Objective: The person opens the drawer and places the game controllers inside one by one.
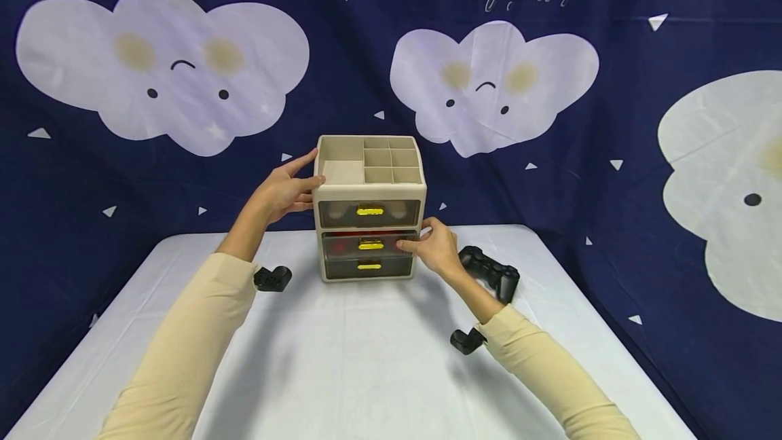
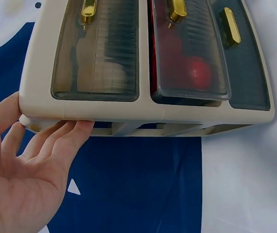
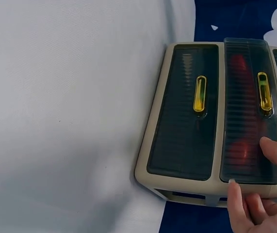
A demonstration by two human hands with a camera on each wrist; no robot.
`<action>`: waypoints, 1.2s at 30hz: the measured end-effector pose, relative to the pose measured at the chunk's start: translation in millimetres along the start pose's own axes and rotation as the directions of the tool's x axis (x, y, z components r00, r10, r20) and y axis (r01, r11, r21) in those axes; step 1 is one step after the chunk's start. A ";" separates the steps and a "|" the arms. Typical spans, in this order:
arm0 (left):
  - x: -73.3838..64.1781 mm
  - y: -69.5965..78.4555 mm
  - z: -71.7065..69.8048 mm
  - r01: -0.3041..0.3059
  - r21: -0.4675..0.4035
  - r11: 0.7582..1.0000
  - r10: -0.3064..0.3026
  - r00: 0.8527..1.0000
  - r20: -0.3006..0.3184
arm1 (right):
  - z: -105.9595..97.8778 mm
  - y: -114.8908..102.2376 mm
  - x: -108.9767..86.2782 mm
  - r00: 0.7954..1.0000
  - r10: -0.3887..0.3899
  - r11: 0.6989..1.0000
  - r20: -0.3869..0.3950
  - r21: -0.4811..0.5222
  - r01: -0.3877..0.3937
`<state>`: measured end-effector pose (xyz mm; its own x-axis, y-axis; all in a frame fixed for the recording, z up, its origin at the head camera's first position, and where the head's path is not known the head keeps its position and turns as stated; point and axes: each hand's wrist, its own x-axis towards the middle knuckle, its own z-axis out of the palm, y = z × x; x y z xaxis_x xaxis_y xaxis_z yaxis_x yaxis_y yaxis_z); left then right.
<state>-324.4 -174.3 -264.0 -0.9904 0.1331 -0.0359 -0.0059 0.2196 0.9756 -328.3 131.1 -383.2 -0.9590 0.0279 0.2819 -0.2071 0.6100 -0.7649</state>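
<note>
A beige desktop drawer organizer [image 1: 370, 191] with three smoky see-through drawers and gold handles stands on the white table. My left hand [image 1: 286, 190] holds its upper left corner, with fingers against the side wall in the left wrist view. The middle drawer [image 1: 342, 247] sticks out a little from the body, and red objects [image 2: 197, 73] show through it. At that drawer's right end is my right hand [image 1: 436, 247]. Its thumb [image 3: 276, 154] lies on the drawer front while the other fingers are at the side edge. Pale shapes show dimly inside the top drawer [image 1: 391, 214].
A black game controller [image 1: 490, 273] lies on the table [image 1: 342, 372] just right of the organizer, partly behind my right forearm. The organizer's top tray [image 1: 342, 172] is divided into compartments. A dark blue cloth [image 1: 348, 53] with clouds hangs behind the table.
</note>
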 end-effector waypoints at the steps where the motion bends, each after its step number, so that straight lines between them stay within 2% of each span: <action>1: -0.1 0.1 -0.1 0.001 -0.002 1.000 -0.001 1.000 0.000 | 0.9 0.3 0.0 1.000 -0.004 1.000 -0.013 -0.010 0.004; 7: -0.4 0.6 -0.6 0.006 -0.007 1.000 -0.006 1.000 -0.001 | 4.9 -0.2 0.3 0.997 -0.032 0.999 -0.065 -0.001 0.032; 16: 1.3 -0.2 0.1 0.006 -0.005 1.000 -0.006 1.000 -0.003 | 11.3 3.7 3.4 0.995 -0.022 1.000 -0.102 0.018 0.024; 36: 1.2 -1.6 2.0 -0.005 -0.014 1.000 0.005 1.000 -0.009 | 16.4 7.3 6.6 0.989 -0.030 0.999 -0.144 0.023 0.034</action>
<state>-325.3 -172.5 -266.1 -0.9916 0.1257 -0.0293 -0.0029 0.2057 0.9786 -339.3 122.8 -396.4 -0.9146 0.1234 0.3851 -0.2436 0.5919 -0.7683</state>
